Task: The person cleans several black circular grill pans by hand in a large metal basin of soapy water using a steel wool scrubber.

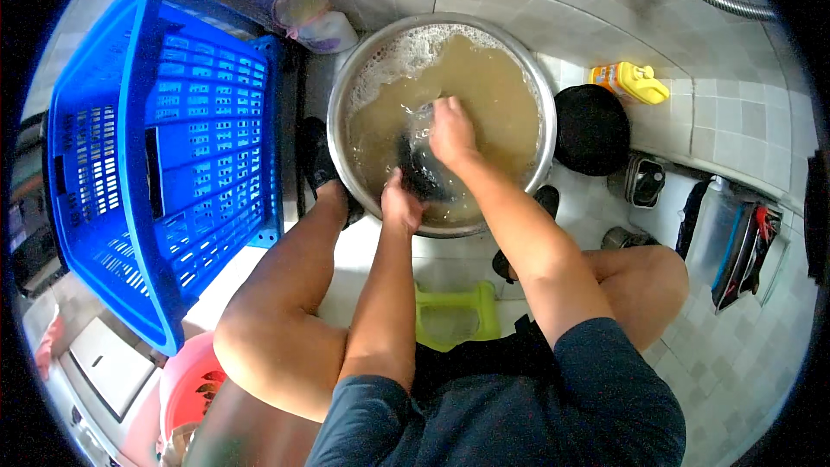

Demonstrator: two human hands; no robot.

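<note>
A wide stainless steel basin (546, 143) holds cloudy brown water (496, 97), with white foam (389, 55) gathered along its far side. Between my hands a dark, wet, shiny item (415, 159) lies partly under the water; blur and glare hide what it is. My right hand (452, 133) is over the middle of the basin, its fingers curled on the item's upper right side. Nearer the front rim, my left hand (401, 204) touches the item's lower end with the thumb raised. The water covers some of the left fingers.
A large blue plastic basket (146, 162) stands on its side at left, beside my leg. Right of the basin are a round black object (591, 130) and a yellow jug (639, 82). A green plastic stool (486, 311) is below me, a pink tub (188, 363) at lower left.
</note>
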